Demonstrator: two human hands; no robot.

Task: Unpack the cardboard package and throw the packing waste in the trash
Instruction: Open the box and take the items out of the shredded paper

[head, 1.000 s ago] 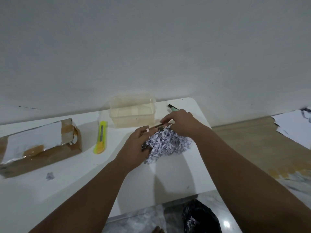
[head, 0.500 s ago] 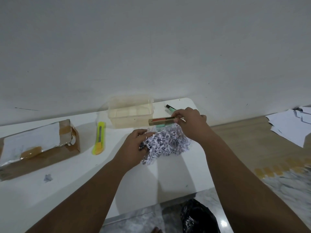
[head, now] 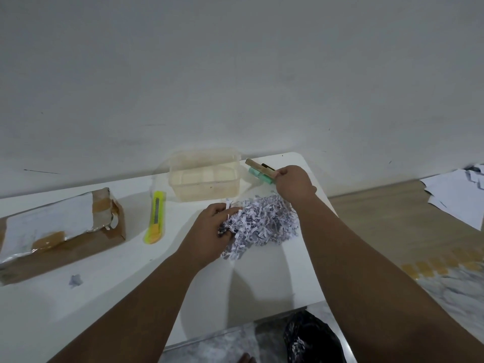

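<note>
A heap of shredded paper filling (head: 264, 222) lies on the white table (head: 262, 279). My left hand (head: 209, 231) rests on the heap's left edge, fingers curled into the shreds. My right hand (head: 294, 183) is at the table's far right corner, pinching one end of a slim brown stick-like item (head: 259, 166) just above a green marker (head: 260, 176) that lies there. The opened cardboard package (head: 60, 231), brown with silver lining and tape, lies at the table's left. A black trash bag (head: 311, 339) sits on the floor below the table's near edge.
A clear plastic container (head: 205, 176) stands at the back middle by the wall. A yellow utility knife (head: 155, 217) lies between the container and the package. One stray paper scrap (head: 75, 280) sits front left. White sheets (head: 461, 195) lie on the wooden floor at right.
My right hand carried the brown stick-like item from over the shredded paper back and right to the green marker at the table's corner. My left hand stayed on the heap.
</note>
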